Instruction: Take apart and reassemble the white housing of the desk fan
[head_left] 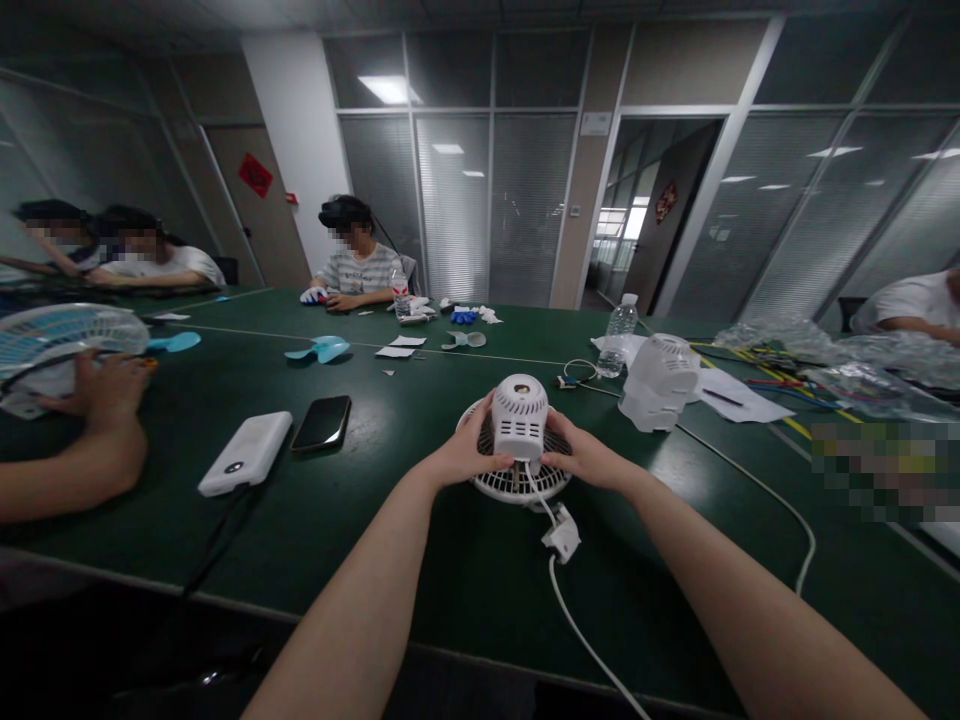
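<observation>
A small white fan lies face down on the green table (pixel 450 580), its grille (pixel 517 484) flat on the surface and its white motor housing (pixel 520 415) pointing up. My left hand (pixel 461 452) grips the housing and grille from the left, fingers curled around it. My right hand (pixel 581 455) grips it from the right in the same way. A white cord with an inline switch (pixel 562 535) runs from the fan toward me.
A white power bank (pixel 246 452) and black phone (pixel 322 422) lie to the left. A white fan base (pixel 660 382) and a water bottle (pixel 619 338) stand at the right. Blue fan blades (pixel 321 349) lie further back. Another person's hand (pixel 101 395) holds a fan grille at far left.
</observation>
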